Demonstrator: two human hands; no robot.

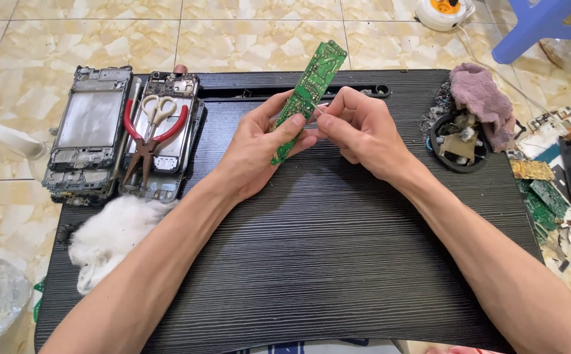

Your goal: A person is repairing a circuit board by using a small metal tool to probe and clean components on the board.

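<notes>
My left hand (259,151) grips a long narrow green circuit board (313,85), held tilted above the black ridged tabletop (325,249). My right hand (357,128) pinches a thin metal pin or wire against the middle of the board's edge. Both hands meet near the table's far centre.
Two stripped phone frames (92,131) lie at far left, with red-handled pliers (148,141) and small scissors (156,108) on them. White cotton wad (112,233) at left. Pink cloth (479,95) and a round black dish of parts (459,144) at right. Loose circuit boards (548,190) on the floor.
</notes>
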